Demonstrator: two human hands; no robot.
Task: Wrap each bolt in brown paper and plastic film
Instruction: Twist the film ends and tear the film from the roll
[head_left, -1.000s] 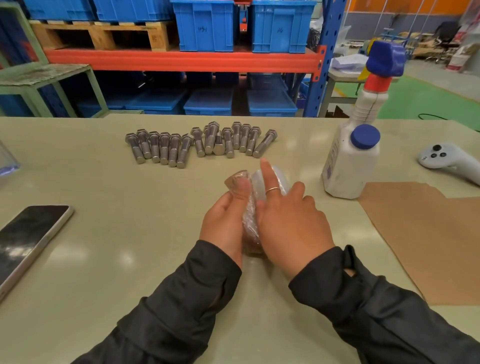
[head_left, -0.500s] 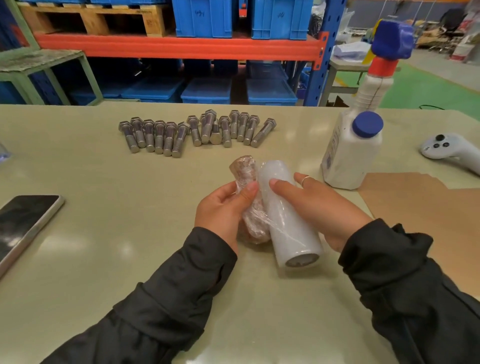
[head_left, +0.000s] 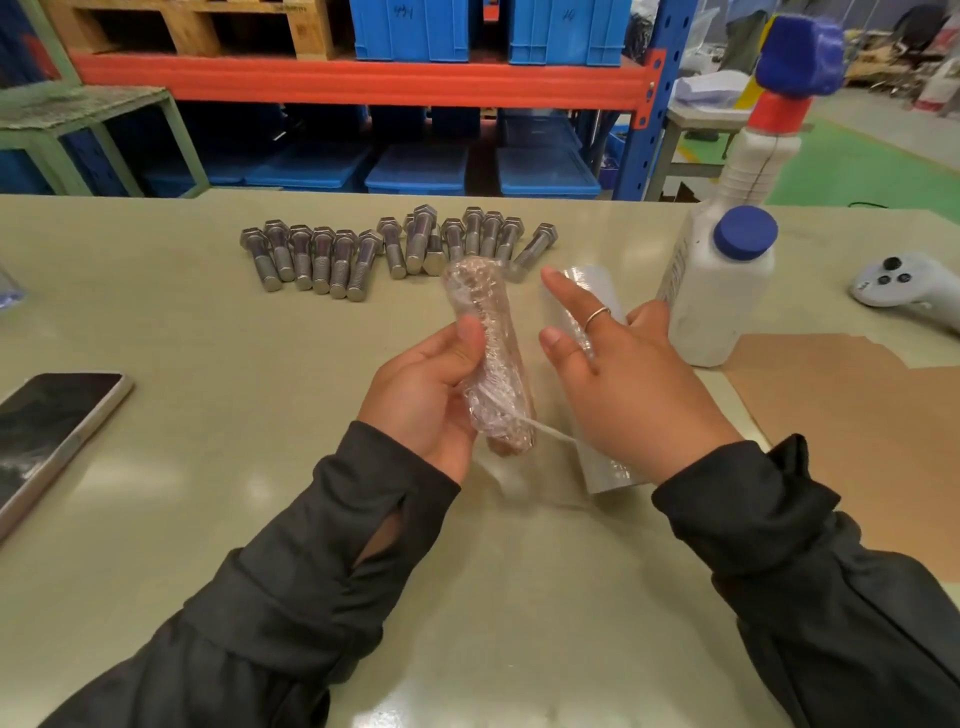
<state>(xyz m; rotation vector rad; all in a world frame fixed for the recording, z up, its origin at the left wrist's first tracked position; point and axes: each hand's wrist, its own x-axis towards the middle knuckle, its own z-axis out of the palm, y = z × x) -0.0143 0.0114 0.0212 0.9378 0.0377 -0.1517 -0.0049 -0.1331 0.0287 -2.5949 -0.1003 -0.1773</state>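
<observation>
My left hand (head_left: 426, 395) grips a wrapped bolt (head_left: 491, 358), covered in brown paper and crinkled clear film, held nearly upright above the table. A thin strand of film runs from its lower end to the plastic film roll (head_left: 597, 415). My right hand (head_left: 623, 384) lies over that roll with its fingers partly spread, and hides most of it. Several bare steel bolts (head_left: 395, 249) lie in a row at the back of the table. A sheet of brown paper (head_left: 852, 431) lies flat at the right.
A white spray bottle (head_left: 722, 291) with blue caps stands just right of my right hand. A white controller (head_left: 904, 291) lies at the far right. A phone (head_left: 47, 431) rests near the left edge. Blue crates on racking stand behind the table (head_left: 208, 338).
My left hand has lifted the wrapped bolt and pulled it leftward away from the roll, stretching the film into a thin strand. My right hand has shifted right with the roll.
</observation>
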